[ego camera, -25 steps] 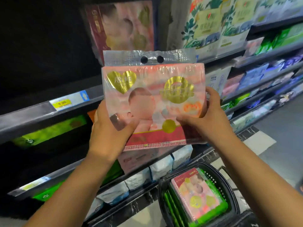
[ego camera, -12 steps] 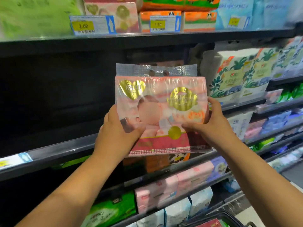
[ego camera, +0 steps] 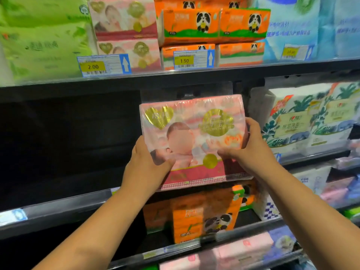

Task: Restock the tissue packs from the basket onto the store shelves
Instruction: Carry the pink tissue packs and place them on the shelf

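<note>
Two-handed: left hand (ego camera: 144, 164), right hand (ego camera: 251, 149) clutch tissue pack (ego camera: 191, 121), fingers (ego camera: 252, 124) curled (orange packs (ego camera: 206, 217) below).

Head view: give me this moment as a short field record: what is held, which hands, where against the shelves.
held item: pink tissue pack
left hand: grips its lower left corner
right hand: grips its right edge
position: held upright in front of the dark shelf bay
matching stock: pink packs on top shelf, above 2.00 tag
basket: not in view
</note>
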